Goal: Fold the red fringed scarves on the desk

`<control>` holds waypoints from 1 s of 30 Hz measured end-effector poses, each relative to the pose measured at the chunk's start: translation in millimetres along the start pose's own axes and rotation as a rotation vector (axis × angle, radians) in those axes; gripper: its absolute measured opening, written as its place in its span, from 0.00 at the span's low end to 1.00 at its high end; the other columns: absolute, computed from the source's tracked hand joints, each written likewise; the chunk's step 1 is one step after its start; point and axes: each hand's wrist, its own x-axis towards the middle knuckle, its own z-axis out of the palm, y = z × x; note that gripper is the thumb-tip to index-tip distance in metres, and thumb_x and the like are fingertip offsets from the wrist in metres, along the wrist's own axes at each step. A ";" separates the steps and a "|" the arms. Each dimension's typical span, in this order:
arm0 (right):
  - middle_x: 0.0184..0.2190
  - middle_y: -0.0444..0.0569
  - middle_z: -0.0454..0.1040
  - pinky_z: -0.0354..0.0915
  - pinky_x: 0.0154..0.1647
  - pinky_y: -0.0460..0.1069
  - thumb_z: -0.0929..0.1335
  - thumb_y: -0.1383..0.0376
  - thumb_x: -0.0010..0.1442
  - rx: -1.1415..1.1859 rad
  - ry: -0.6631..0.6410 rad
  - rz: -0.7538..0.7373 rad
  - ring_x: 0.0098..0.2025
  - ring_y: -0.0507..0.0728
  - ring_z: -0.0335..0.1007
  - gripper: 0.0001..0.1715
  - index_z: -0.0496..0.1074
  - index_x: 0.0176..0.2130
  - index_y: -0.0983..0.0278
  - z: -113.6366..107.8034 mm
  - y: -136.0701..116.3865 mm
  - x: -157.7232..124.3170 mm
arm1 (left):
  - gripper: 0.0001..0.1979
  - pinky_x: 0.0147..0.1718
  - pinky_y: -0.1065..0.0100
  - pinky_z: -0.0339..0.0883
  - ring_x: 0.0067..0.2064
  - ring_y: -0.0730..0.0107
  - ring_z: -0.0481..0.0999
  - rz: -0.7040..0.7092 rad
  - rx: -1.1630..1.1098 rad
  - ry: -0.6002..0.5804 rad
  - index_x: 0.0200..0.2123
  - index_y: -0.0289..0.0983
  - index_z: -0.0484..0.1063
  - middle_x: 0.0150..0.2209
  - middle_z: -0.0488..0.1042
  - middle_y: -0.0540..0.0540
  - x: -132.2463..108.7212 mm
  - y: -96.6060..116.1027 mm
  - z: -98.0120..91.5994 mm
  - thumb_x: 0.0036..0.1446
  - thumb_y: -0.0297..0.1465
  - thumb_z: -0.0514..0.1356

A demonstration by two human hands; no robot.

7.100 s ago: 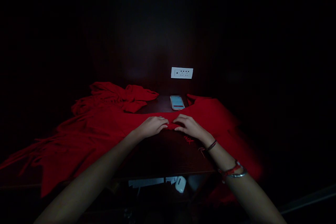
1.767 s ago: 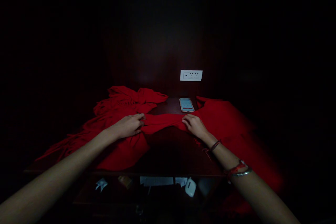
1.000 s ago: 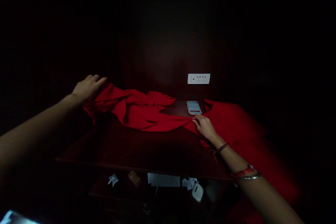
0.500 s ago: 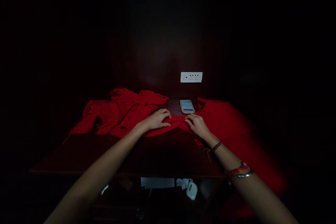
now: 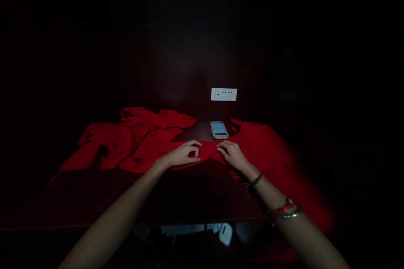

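Two bare hands work over a red cloth spread across a dark, smooth bench, where we see the soft, matte fabric heaped in rumpled folds at left, drawn into a narrow band at the center and laid out in a broader sheet at right. The left hand, a thin ring on one finger, lies on the band with curled fingers and thumb apart. The right hand has its fingertips on the band just beside it; we cannot tell whether they pinch the fabric. On that arm we note a dark cord, a red braided bracelet and a shiny silver bangle. Behind the band lies a flat phone, its screen lit, below a white rectangular socket plate. Under the bench's front edge, we spot a rounded white case.
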 end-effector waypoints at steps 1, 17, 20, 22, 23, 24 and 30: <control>0.30 0.49 0.69 0.58 0.37 0.46 0.59 0.67 0.55 -0.001 0.000 -0.001 0.34 0.52 0.63 0.10 0.68 0.32 0.66 -0.2 0.4 -0.1 | 0.10 0.46 0.65 0.53 0.48 0.68 0.59 -0.006 0.012 0.016 0.23 0.36 0.64 0.49 0.58 0.45 0.3 0.9 0.4 0.50 0.36 0.52; 0.30 0.48 0.69 0.59 0.36 0.45 0.58 0.65 0.56 -0.009 -0.050 -0.100 0.33 0.51 0.63 0.12 0.68 0.32 0.65 -7.7 -4.2 -0.8 | 0.10 0.34 0.70 0.55 0.30 0.72 0.62 0.003 0.284 0.186 0.23 0.36 0.61 0.25 0.63 0.50 -1.5 3.1 -19.4 0.52 0.34 0.47; 0.30 0.48 0.69 0.59 0.36 0.45 0.58 0.65 0.56 -0.008 -0.047 -0.100 0.33 0.51 0.63 0.12 0.68 0.33 0.65 -7.7 -4.0 -1.1 | 0.10 0.30 0.72 0.55 0.28 0.73 0.62 0.014 0.268 0.149 0.24 0.36 0.61 0.25 0.62 0.50 -5.2 9.6 -25.7 0.52 0.34 0.47; 0.30 0.48 0.69 0.58 0.36 0.45 0.58 0.65 0.56 -0.013 -0.050 -0.102 0.33 0.51 0.63 0.12 0.68 0.33 0.65 -8.2 -4.1 -1.2 | 0.09 0.29 0.73 0.55 0.28 0.74 0.63 -0.008 0.254 0.115 0.26 0.36 0.62 0.25 0.64 0.50 -8.1 12.3 -29.4 0.53 0.35 0.48; 0.30 0.48 0.69 0.58 0.37 0.45 0.58 0.64 0.56 -0.016 -0.055 -0.105 0.34 0.51 0.63 0.12 0.68 0.33 0.65 -8.6 -4.4 -1.2 | 0.09 0.28 0.74 0.55 0.28 0.74 0.63 -0.025 0.237 0.101 0.29 0.37 0.63 0.26 0.64 0.51 -9.6 13.1 -31.2 0.53 0.35 0.48; 0.30 0.48 0.69 0.58 0.37 0.45 0.58 0.64 0.56 -0.019 -0.062 -0.111 0.34 0.51 0.63 0.12 0.68 0.33 0.65 -9.0 -4.8 -1.2 | 0.09 0.28 0.74 0.55 0.29 0.74 0.64 -0.043 0.215 0.089 0.32 0.37 0.63 0.27 0.65 0.51 -11.0 13.5 -32.9 0.53 0.36 0.48; 0.31 0.48 0.69 0.58 0.37 0.45 0.57 0.64 0.57 -0.033 -0.127 -0.154 0.35 0.51 0.63 0.13 0.68 0.33 0.65 -11.3 -9.5 -2.1 | 0.11 0.27 0.74 0.54 0.28 0.74 0.66 -0.002 0.241 -0.091 0.30 0.39 0.66 0.25 0.68 0.52 -15.8 12.9 -36.5 0.54 0.36 0.47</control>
